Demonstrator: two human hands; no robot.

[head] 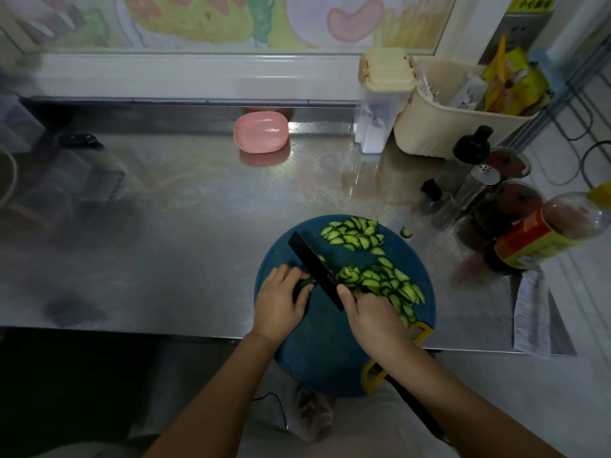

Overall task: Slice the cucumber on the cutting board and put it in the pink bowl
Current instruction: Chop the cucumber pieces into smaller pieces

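The steel table (pixel 198 226) filled most of the view. On it, toward 5 o'clock, lay the round blue cutting board (pixel 324 352), its near part overhanging the table's front edge. A cream basket (pixel 439 127) stuffed with packets stood at 2 o'clock, with a red-labelled bottle (pixel 542 233) among other jars at 3 o'clock. The pink bowl (pixel 261 132) sat near the back of the table at 12 o'clock, well apart from the board, and nothing showed inside it.

The left hand (pixel 281 302) rested on the board at its 9 o'clock side, its grip curled down over the uncut end of the cucumber (pixel 305 281). The right hand (pixel 370 312) had its grip closed round the handle of the black knife (pixel 314 266), the blade slanting toward 11 o'clock and touching the cucumber just beside the left fingers.

Cut slices lay in two heaps on the board: one pile (pixel 353 234) at its 12 o'clock edge, a longer row (pixel 390 282) at 3 o'clock beside the blade. One stray slice (pixel 406 232) lay on the table just off the board at 1 o'clock.
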